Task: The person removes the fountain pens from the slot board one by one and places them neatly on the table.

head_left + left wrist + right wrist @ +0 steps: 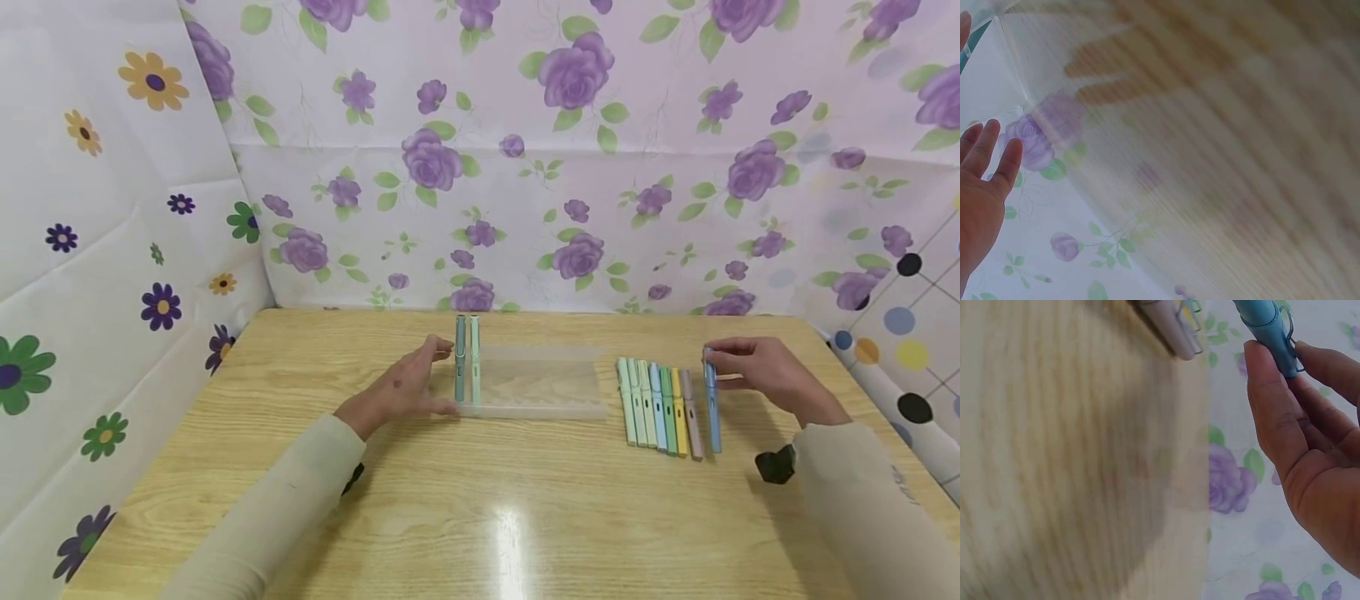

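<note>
In the head view my left hand (408,383) spans the left end of a clear plastic tray (540,412), thumb at the front corner and fingers at the back one. A dark teal capped pen (460,367) and a pale mint pen (475,367) lie side by side in the tray's left end. At the right, my right hand (765,371) pinches a blue capped pen (712,417) by its clip end, between thumb and fingers. The right wrist view shows that grip on the blue pen (1266,328) closely; its other end is outside that view.
Between the tray and my right hand lies a row of several pens, among them a mint pen (626,408), a green pen (667,417), a yellow pen (678,421) and a mauve pen (692,421). A flowered cloth (480,208) hangs behind the wooden table (450,500).
</note>
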`<state>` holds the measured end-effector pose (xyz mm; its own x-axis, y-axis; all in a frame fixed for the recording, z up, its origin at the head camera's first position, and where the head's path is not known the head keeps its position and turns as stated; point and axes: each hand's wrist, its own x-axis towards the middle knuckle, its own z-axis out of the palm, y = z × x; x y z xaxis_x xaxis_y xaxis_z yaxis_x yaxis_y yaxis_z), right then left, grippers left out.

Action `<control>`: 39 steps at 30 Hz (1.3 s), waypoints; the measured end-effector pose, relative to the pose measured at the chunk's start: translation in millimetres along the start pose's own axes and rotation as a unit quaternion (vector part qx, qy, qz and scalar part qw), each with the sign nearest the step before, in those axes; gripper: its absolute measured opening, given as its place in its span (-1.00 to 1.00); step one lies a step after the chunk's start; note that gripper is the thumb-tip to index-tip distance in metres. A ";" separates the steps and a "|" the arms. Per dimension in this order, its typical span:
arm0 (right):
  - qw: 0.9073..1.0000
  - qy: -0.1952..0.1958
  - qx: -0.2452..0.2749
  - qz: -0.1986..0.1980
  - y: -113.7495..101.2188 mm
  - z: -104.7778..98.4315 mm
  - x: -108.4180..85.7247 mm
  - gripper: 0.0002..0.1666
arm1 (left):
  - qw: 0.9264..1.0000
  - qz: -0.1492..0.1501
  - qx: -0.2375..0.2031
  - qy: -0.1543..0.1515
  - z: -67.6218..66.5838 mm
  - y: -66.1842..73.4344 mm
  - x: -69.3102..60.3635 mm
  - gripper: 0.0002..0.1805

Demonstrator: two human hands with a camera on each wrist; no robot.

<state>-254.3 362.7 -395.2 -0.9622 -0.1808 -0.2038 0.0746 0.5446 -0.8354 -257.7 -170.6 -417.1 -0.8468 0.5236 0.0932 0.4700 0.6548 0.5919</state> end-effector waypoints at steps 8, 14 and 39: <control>0.999 -0.034 -0.006 0.032 16.8 4.3 6.7 -0.15 | 1.000 0.002 -0.006 0.000 -0.3 0.1 -0.4 -0.02; 0.998 -0.039 0.000 0.049 20.1 6.8 12.0 -0.20 | 1.000 -0.003 -0.009 0.000 -0.7 0.9 0.0 0.01; 0.992 -0.018 -0.057 0.108 9.5 18.8 22.7 -0.45 | 1.000 0.000 0.003 -0.003 -1.0 0.4 0.7 -0.01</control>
<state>-270.5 348.3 -417.4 -0.9169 -0.0774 -0.3916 0.2462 0.6628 -0.7072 -258.4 -170.5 -415.9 -0.8455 0.5268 0.0872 0.4710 0.6588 0.5866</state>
